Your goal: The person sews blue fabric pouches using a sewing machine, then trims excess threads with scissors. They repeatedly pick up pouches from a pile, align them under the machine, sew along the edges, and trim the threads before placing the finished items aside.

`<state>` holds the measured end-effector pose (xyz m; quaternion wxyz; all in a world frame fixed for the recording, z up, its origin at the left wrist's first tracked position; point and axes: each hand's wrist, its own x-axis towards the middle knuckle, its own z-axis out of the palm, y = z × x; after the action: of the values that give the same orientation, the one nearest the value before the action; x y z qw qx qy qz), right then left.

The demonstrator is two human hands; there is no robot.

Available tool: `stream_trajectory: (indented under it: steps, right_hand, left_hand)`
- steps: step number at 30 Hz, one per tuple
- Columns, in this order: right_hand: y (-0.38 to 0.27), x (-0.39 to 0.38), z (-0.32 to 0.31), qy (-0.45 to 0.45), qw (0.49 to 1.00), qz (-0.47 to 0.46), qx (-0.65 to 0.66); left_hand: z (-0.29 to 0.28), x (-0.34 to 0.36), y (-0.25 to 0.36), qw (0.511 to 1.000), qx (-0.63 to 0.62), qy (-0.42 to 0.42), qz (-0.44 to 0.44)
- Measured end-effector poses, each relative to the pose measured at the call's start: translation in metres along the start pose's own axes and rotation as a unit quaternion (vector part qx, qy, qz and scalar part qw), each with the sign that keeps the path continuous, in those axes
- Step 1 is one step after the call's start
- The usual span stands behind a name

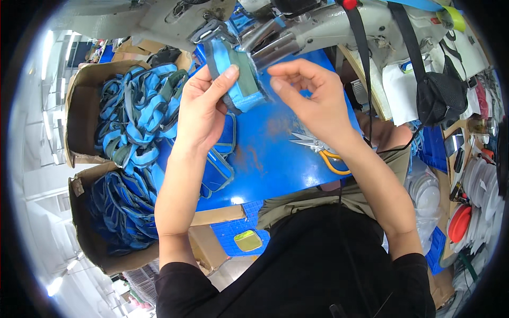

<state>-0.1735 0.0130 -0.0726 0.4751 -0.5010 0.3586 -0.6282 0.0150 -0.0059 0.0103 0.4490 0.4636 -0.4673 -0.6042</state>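
Note:
My left hand grips a light-blue and dark-green fabric strap, its thumb pressed on the front face. At the strap's upper end is a dark buckle; loose threads fringe its right edge. Just right of that edge, my right hand is curled with thumb and index finger close together. Whatever lies in that pinch, perhaps a thread, is too small to make out. Below the right hand, orange-handled scissors lie on the blue tabletop. Blue fabric pieces rest beside my left forearm.
The metal arm of a sewing machine spans the top, close above both hands. At left stand two cardboard boxes, one with light-blue straps, one with darker blue pieces. A black mesh pouch hangs at right.

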Motion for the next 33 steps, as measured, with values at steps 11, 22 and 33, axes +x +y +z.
stream_trajectory:
  steps: [11, 22, 33]
  right_hand:
    - [-0.013, 0.017, 0.024, 0.025, 0.979, -0.121, -0.164]
    - [0.001, 0.009, 0.028, 0.048, 0.985, -0.083, -0.146]
    - [-0.003, 0.017, 0.042, 0.106, 0.994, 0.016, 0.011]
  left_hand:
    - [0.005, 0.0, 0.008, 0.998, -0.052, -0.006, -0.033]
    - [0.005, 0.005, 0.0, 0.997, -0.065, 0.005, -0.034]
    - [0.003, 0.007, 0.012, 1.0, 0.012, 0.005, -0.005]
